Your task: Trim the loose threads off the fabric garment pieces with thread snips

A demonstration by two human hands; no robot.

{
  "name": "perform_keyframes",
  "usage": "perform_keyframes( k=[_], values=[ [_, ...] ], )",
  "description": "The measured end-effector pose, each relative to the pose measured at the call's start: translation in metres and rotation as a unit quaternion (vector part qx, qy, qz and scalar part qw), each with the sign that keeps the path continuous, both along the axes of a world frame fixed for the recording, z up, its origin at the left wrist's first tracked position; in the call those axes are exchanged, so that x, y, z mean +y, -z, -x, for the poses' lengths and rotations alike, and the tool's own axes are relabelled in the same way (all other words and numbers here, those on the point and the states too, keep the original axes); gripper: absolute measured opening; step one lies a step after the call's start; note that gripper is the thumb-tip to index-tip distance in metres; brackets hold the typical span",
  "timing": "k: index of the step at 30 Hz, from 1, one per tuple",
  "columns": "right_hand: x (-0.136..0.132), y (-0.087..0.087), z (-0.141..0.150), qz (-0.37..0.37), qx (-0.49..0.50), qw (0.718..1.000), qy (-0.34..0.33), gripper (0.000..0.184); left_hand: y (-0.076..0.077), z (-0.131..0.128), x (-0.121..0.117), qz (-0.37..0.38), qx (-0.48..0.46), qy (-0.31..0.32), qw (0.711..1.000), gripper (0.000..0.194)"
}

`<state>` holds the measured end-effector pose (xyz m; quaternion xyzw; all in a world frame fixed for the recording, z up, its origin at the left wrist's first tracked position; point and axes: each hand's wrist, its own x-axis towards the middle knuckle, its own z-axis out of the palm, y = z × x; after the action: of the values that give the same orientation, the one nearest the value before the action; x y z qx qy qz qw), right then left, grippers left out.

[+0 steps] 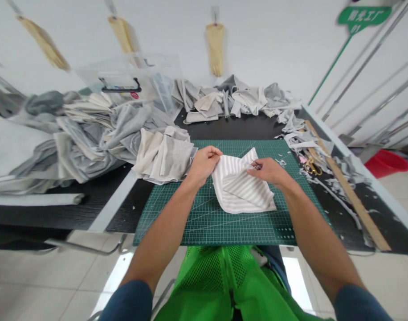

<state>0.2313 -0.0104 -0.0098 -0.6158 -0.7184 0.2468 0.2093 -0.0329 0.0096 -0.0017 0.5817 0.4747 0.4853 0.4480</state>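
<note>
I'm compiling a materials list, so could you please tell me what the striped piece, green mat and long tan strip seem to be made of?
Striped piece: matte fabric, judging by its soft folds.
Green mat: probably matte plastic, given its flat, gridded surface.
Long tan strip: perhaps wood, from its matte brown tone; grain isn't clear.

We could reach across the near strip of the green cutting mat (224,229), below the striped cloth (235,185). The dark tabletop (230,129) beyond gives us passage up to the heaped fabric (239,100). 1 fabric stack (169,158) blocks our left; gold scissors (311,166), scraps (292,123) and 1 wooden strip (343,178) crowd our right.
</note>
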Motion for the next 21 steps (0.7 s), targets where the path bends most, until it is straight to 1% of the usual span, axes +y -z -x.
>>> perform_keyframes(
  k=[4, 6, 9, 11, 13, 15, 16, 17, 19, 20, 21],
  values=[
    [-0.002, -0.01, -0.009, -0.018, 0.045, 0.999, -0.014, 0.04, 0.002, 0.005, 0.009, -0.028, 0.025, -0.075, 0.996, 0.015],
    [-0.004, -0.015, -0.012, -0.01, 0.031, 0.999, -0.036, 0.037, 0.003, 0.007, 0.013, -0.033, 0.031, -0.101, 0.994, 0.015],
    [-0.007, -0.021, -0.016, 0.01, -0.011, 0.998, -0.06, 0.034, 0.005, 0.011, 0.017, -0.034, 0.039, -0.123, 0.991, 0.013],
    [-0.009, -0.024, -0.018, -0.005, -0.011, 0.999, -0.036, 0.035, 0.004, 0.014, 0.019, -0.03, 0.035, -0.123, 0.991, 0.013],
    [-0.009, -0.029, -0.015, -0.054, 0.027, 0.998, 0.025, 0.037, 0.003, 0.016, 0.02, -0.03, 0.031, -0.12, 0.992, 0.013],
    [-0.007, -0.036, -0.007, -0.113, 0.077, 0.987, 0.086, 0.037, -0.001, 0.017, 0.019, -0.034, 0.033, -0.121, 0.991, 0.013],
    [-0.004, -0.041, 0.0, -0.136, 0.096, 0.981, 0.099, 0.037, -0.003, 0.018, 0.018, -0.036, 0.033, -0.122, 0.991, 0.015],
    [-0.001, -0.045, 0.008, -0.149, 0.108, 0.978, 0.095, 0.036, -0.006, 0.017, 0.016, -0.039, 0.032, -0.123, 0.991, 0.018],
    [0.005, -0.054, 0.03, -0.148, 0.156, 0.973, 0.083, 0.033, -0.013, 0.015, 0.011, -0.048, 0.024, -0.111, 0.992, 0.029],
    [0.008, -0.057, 0.041, -0.131, 0.196, 0.969, 0.073, 0.031, -0.016, 0.014, 0.008, -0.054, 0.018, -0.097, 0.994, 0.037],
    [0.011, -0.06, 0.052, -0.093, 0.238, 0.966, 0.039, 0.029, -0.019, 0.012, 0.005, -0.058, 0.012, -0.077, 0.995, 0.046]
  ],
)
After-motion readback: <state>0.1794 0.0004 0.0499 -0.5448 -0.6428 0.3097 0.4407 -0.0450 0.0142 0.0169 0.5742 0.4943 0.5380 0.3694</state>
